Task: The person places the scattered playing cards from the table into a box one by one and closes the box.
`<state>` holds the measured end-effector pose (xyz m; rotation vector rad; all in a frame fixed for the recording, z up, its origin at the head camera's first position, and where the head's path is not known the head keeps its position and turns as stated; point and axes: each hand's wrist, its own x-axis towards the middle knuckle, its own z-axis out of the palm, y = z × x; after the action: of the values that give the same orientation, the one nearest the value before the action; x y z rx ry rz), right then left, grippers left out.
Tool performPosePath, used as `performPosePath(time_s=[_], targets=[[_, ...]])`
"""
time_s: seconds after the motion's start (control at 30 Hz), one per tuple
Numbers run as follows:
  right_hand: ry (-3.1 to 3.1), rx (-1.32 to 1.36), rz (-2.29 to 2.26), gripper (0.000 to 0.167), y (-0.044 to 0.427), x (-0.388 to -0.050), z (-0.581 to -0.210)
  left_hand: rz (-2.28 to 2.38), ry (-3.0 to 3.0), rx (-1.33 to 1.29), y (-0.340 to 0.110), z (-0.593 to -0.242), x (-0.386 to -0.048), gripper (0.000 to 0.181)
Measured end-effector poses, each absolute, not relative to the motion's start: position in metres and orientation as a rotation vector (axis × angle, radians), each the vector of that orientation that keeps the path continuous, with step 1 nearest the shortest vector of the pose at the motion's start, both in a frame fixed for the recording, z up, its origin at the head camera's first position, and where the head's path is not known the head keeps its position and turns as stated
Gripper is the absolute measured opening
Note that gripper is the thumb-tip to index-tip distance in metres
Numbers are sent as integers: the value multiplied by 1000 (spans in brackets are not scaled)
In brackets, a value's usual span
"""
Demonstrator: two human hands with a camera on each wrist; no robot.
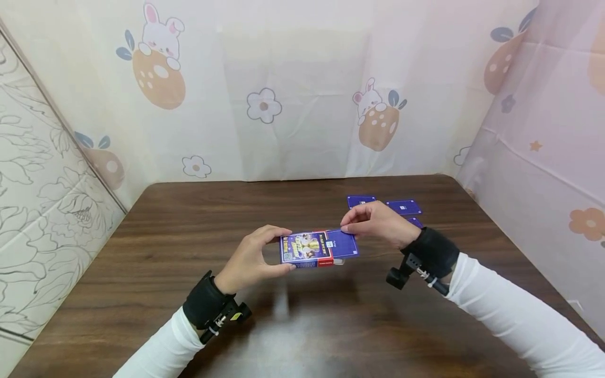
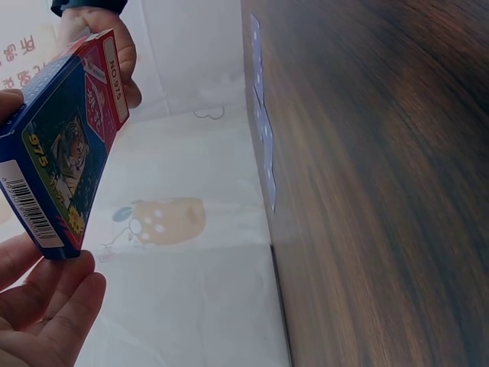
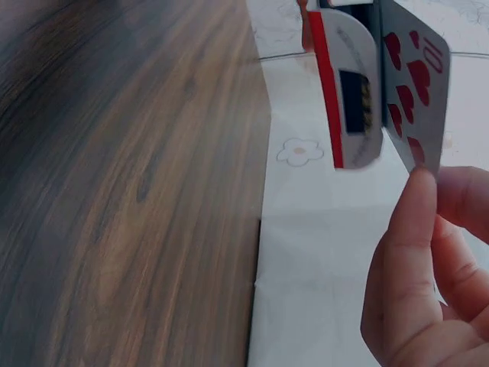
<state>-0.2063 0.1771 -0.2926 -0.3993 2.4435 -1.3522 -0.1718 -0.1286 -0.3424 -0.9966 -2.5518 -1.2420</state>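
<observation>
My left hand (image 1: 246,262) grips a blue and red playing-card box (image 1: 304,249) by its left end, thumb on the near edge and fingers on the far edge. The box is held above the table, its tiger picture and barcode facing the left wrist view. From its right end sticks out a blue-backed playing card (image 1: 344,244); how much lies inside is hidden. Thumb and fingers of my right hand (image 1: 380,224) pinch that card at its far corner. The right wrist view shows its face, a ten of hearts (image 3: 416,84), beside the open white end flap (image 3: 355,107).
Blue-backed cards lie on the wooden table (image 1: 198,220) beyond my right hand, among them a card at the back (image 1: 361,200) and one farther right (image 1: 403,207). A patterned cloth (image 1: 293,136) hangs behind the table's far edge, with another at the right.
</observation>
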Motion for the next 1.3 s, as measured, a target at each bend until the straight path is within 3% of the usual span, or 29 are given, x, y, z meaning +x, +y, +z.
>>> performPosePath(time_s=[0.13,0.37,0.67,1.0,1.3], targets=[[2418,-403,-1421,28,170,-208,-294,-1230,-2535,-985,-129,-342,-173,60],[2202,-318,-1700,46,164,-205,-297,-1221,-2510,-950,-132,-341,-176,60],[2082,-378,-1833,48,163,-200,-300,-1268,-2488,-959,-129,-340,-177,60],[2466,-678,-1562,42,158,-189,-296,-1257,-2475,-939,-134,-337,-181,59],[2523,-842,-1327,63,160,-187,-287,-1247,-2458,-923,-137,-328,-182,59]])
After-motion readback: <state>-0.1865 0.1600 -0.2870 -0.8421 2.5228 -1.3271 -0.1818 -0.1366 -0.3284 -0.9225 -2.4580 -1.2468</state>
